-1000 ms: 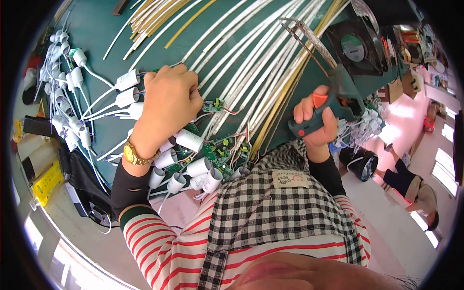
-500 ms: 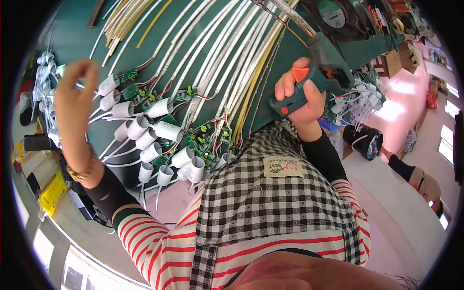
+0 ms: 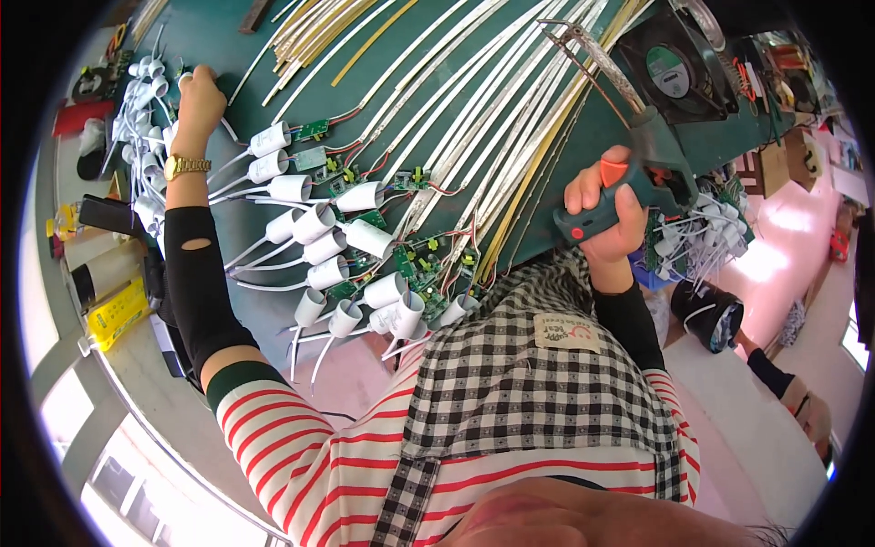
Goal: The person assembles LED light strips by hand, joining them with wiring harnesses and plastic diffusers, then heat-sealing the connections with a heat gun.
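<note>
My right hand (image 3: 612, 211) is wrapped round the grip of a dark green soldering gun (image 3: 670, 164) with a red trigger; its tip points away over the bench. At the far left, my left hand (image 3: 200, 102) has its fingers curled beside a heap of white cylindrical housings with wires (image 3: 146, 137). Whatever those fingers hold, if anything, is hidden. Between the hands lie several white cylindrical housings (image 3: 314, 221) with white leads. Small green circuit boards (image 3: 415, 264) beside them connect by thin red and dark wires to long white LED strips (image 3: 483, 118).
A black cooling fan (image 3: 679, 73) stands at the back right. Yellowish strips (image 3: 319, 32) lie at the back left. More boards with white wires (image 3: 702, 223) are heaped at the right edge, near a black bucket (image 3: 706, 314). Another person's arm (image 3: 770, 374) shows at the far right.
My left hand has moved farther away toward the heap at the left, and its fingers have curled in. The right hand still grips the soldering gun. The whole view has shifted slightly.
</note>
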`<state>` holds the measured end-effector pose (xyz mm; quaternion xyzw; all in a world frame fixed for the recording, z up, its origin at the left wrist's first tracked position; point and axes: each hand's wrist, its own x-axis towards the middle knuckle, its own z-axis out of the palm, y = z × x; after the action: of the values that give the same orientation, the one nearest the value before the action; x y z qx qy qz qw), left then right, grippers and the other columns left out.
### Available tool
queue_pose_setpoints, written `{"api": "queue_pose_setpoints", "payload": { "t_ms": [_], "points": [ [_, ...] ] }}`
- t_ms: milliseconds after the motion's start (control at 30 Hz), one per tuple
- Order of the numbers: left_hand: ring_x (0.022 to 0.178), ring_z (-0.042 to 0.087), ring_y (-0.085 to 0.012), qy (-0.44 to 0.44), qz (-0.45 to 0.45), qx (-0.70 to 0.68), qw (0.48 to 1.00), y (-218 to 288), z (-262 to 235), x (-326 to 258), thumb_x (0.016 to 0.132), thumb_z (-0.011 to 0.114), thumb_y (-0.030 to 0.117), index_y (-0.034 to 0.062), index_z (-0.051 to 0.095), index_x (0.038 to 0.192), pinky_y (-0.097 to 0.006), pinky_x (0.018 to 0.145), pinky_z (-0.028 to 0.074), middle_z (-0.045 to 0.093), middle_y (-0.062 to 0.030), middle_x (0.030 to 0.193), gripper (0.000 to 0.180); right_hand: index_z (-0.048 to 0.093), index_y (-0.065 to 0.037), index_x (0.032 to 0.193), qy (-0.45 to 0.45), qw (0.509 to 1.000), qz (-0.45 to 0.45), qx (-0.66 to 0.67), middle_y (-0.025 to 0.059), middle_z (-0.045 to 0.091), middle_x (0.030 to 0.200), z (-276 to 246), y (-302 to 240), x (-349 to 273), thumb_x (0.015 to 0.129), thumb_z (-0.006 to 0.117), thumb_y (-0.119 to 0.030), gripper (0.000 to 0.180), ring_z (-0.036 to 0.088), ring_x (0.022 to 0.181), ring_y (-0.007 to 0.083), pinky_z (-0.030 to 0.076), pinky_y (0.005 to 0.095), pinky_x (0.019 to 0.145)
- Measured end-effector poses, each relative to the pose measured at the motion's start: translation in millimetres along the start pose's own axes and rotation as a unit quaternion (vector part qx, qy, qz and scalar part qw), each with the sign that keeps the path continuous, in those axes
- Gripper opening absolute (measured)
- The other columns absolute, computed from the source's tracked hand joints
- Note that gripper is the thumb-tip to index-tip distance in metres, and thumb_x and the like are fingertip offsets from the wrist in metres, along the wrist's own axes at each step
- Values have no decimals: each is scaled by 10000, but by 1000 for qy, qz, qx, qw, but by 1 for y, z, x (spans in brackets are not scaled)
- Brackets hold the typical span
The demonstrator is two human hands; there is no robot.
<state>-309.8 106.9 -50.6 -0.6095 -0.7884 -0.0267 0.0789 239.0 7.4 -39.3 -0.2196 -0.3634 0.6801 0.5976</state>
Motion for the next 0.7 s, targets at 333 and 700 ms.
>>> {"api": "queue_pose_setpoints", "payload": {
  "t_ms": [333, 700],
  "points": [
    [1160, 515, -323, 252, 195, -111, 941, 48, -97, -46, 723, 410, -143, 74, 576, 1158, -408, 938, 446, 507, -142, 1305, 514, 441, 20, 1162, 9, 1000, 14, -13, 122, 512, 682, 2, -2, 2, 878, 509, -217, 377, 527, 589, 200, 459, 307, 589],
    [1105, 533, -358, -95, 275, -256, 922, 93, -117, -67, 732, 574, -47, 26, 579, 1138, -381, 939, 433, 575, -161, 1181, 413, 439, 33, 1164, 24, 1000, 8, -16, 113, 505, 683, 2, -1, 1, 880, 512, -205, 377, 520, 596, 185, 463, 301, 582]
  ]
}}
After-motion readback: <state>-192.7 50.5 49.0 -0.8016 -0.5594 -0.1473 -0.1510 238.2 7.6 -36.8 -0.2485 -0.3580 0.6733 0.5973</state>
